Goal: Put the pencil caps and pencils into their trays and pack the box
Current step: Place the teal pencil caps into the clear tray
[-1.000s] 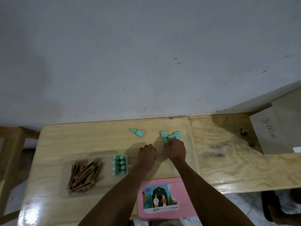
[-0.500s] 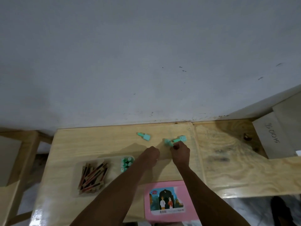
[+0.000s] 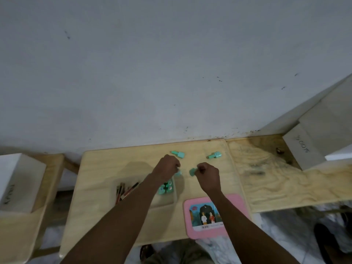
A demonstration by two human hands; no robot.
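My right hand (image 3: pixel 207 176) is closed on a mint-green pencil cap (image 3: pixel 192 171) whose end sticks out to the left of the fist. My left hand (image 3: pixel 166 168) is curled, and a green cap (image 3: pixel 178 173) shows at its lower right edge; whether it grips it I cannot tell. Two more caps lie loose on the table: one (image 3: pixel 178 154) just beyond my left hand, one (image 3: pixel 214 155) farther right. A clear tray (image 3: pixel 172 197) under my left forearm holds several green caps (image 3: pixel 166 188) and several dark pencils (image 3: pixel 125 191).
The pink box lid (image 3: pixel 236 202) with a picture lies at the wooden table's near edge. A second wooden board (image 3: pixel 285 180) adjoins on the right, carrying a grey box (image 3: pixel 304 147). A white box (image 3: pixel 17 181) stands on the left. The wall runs along the table's far edge.
My right hand lifted one cap away from the pair at the back and drew it toward me. My left hand rose over the tray's cap end. The view shifted so everything sits farther right.
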